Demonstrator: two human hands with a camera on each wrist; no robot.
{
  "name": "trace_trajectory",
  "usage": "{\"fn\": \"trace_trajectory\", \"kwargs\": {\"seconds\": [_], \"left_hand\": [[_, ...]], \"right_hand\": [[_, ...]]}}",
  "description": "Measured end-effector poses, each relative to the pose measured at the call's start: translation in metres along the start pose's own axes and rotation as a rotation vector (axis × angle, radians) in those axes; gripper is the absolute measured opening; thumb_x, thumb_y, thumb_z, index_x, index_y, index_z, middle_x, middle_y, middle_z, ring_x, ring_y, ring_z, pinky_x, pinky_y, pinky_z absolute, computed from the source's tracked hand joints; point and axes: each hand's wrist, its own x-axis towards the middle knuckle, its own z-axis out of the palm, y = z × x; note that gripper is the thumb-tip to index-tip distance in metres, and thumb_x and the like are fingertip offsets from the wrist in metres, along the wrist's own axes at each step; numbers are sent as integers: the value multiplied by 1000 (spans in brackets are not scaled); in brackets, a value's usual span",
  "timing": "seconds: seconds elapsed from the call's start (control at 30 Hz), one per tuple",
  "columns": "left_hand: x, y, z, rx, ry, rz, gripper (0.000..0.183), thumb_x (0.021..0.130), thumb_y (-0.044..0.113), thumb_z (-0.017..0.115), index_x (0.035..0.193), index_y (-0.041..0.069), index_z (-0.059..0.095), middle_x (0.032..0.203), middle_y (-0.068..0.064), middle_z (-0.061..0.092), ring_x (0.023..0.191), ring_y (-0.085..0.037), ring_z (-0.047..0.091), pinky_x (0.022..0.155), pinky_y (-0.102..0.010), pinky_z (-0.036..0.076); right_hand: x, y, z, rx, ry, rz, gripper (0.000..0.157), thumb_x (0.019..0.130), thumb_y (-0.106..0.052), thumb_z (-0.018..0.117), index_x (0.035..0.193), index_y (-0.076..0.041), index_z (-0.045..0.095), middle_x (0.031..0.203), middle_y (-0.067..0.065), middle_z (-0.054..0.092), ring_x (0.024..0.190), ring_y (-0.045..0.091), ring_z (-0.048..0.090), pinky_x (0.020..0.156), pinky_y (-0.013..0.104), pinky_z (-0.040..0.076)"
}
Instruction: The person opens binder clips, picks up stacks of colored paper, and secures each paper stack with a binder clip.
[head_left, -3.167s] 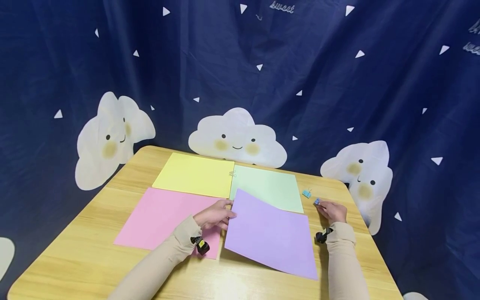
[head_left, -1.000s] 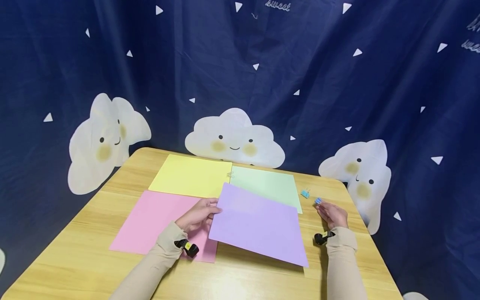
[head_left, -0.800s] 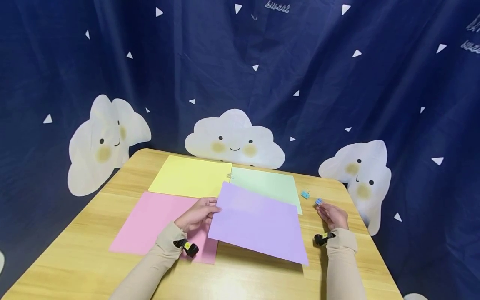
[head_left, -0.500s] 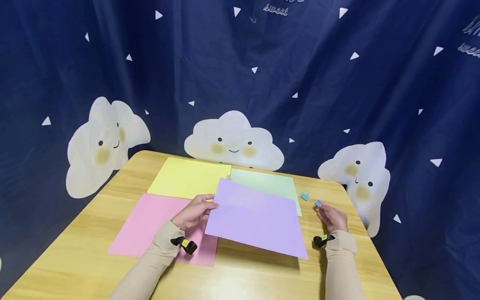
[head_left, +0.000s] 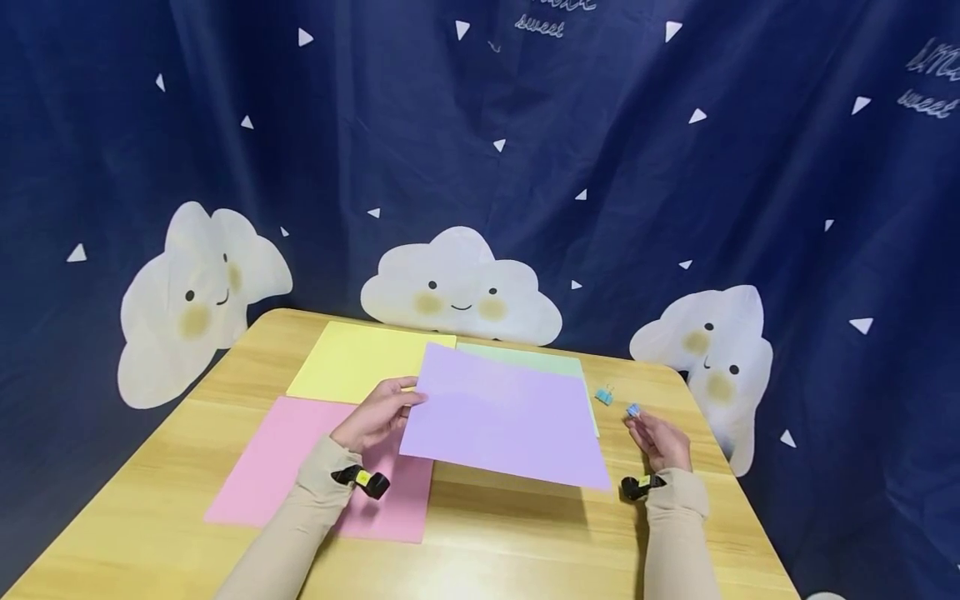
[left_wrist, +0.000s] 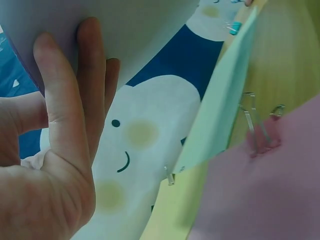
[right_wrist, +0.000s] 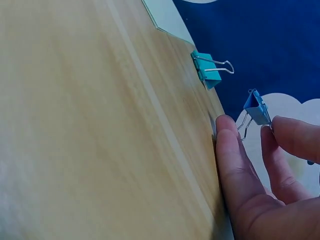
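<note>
- The dark blue curtain hangs behind everything, as a plain backdrop, I take it.
- I have the wooden table (head_left: 517,554) as the work surface, its near part bare, probably for elbow room.
- The purple sheet (head_left: 502,421) is up off the table, tilted, partly covering my view of the green sheet (head_left: 540,360); lifted like this, I judge it clears whatever lies beneath.
- The pink sheet (head_left: 262,467) and the yellow sheet (head_left: 356,362) lie flat, edges close together, likely for tidiness.
- My left hand (head_left: 378,414) pinches the purple sheet's left edge, thumb above, fingers beneath; that spread of support should limit sagging.
- My right hand (head_left: 662,442) has its fingertips narrowed on the blue clip (right_wrist: 256,109), apparently at a wire handle, leaving its body exposed. I can't tell each finger's exact contact.
- The teal clip (head_left: 603,397) sits on the table beside the green sheet, within easy reach.
- The pink clip (left_wrist: 263,136) is at the pink sheet's edge, presumably binding it.
</note>
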Motion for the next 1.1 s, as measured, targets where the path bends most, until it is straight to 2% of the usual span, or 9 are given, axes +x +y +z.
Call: {"fn": "trace_trajectory", "kwargs": {"seconds": [0.3, 0.67, 0.83, 1.03, 1.1], "left_hand": [[3, 8, -8, -41, 9, 23, 45, 106, 1, 50, 147, -12, 36, 91, 4, 78, 73, -4, 74, 68, -20, 65], [6, 11, -13, -38, 15, 41, 41, 106, 3, 50, 144, -11, 41, 90, 2, 78, 71, -4, 74, 65, -18, 64], [4, 17, -15, -77, 7, 65, 35, 106, 3, 49, 140, -7, 44, 87, 2, 79, 68, -3, 73, 63, -17, 63], [3, 26, -20, -109, 5, 87, 29, 107, 2, 49, 135, -2, 48, 81, 3, 78, 60, 0, 70, 52, -11, 57], [2, 27, -22, -119, -4, 96, 28, 107, 2, 47, 135, -2, 47, 83, 3, 78, 62, -1, 71, 54, -13, 59]], "right_hand": [[4, 6, -1, 21, -13, -5, 23, 104, -8, 59, 89, -15, 75, 86, 3, 81, 89, 9, 78, 99, 22, 59], [7, 9, 0, 14, 7, -34, 18, 104, -11, 59, 92, -15, 72, 86, 0, 81, 91, 8, 78, 100, 22, 58], [3, 7, -1, 47, 2, -23, 23, 105, -10, 58, 89, -16, 74, 86, 0, 80, 91, 9, 78, 101, 22, 58], [1, 6, -4, 75, -12, -19, 29, 106, -10, 57, 85, -17, 75, 84, 1, 80, 89, 10, 78, 99, 21, 59], [1, 6, -4, 82, -19, -16, 30, 106, -10, 56, 85, -17, 76, 84, 1, 80, 89, 10, 78, 98, 21, 59]]}}
